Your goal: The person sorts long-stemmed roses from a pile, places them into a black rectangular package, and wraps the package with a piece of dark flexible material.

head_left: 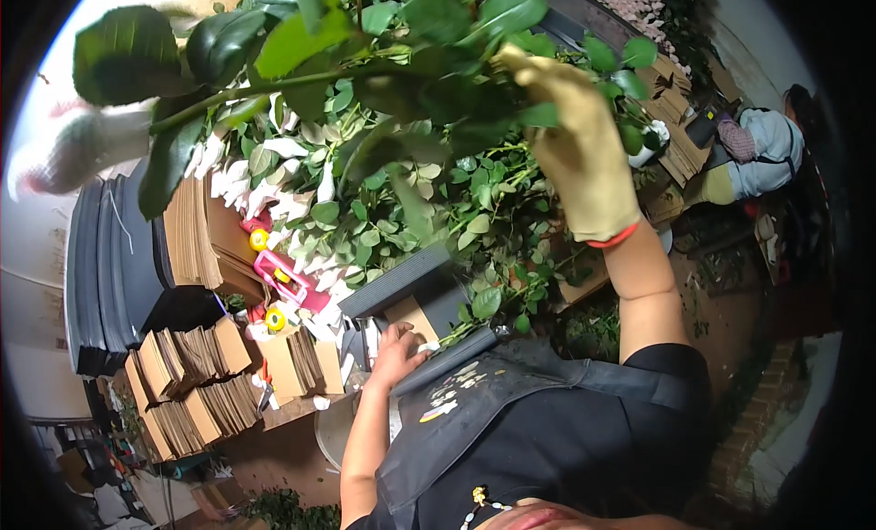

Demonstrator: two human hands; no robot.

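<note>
My right hand, in a yellow glove with a red cuff, is raised at upper right with its fingers closed among the leaves of a rose stem. This leafy stem runs leftward across the top of the view. At its left end is a blurred flower head in a pale net sleeve. My bare left hand lies low, its fingers spread on cardboard at the edge of a grey ribbed tray. Something white is at its fingertips. Leafy stems lie at the tray's right end.
Many leafy roses with white-sleeved heads cover the bench behind the tray. Stacked cardboard pieces, dark sheets, a pink tape dispenser and orange-handled pruners stand at left. Another person works at far right.
</note>
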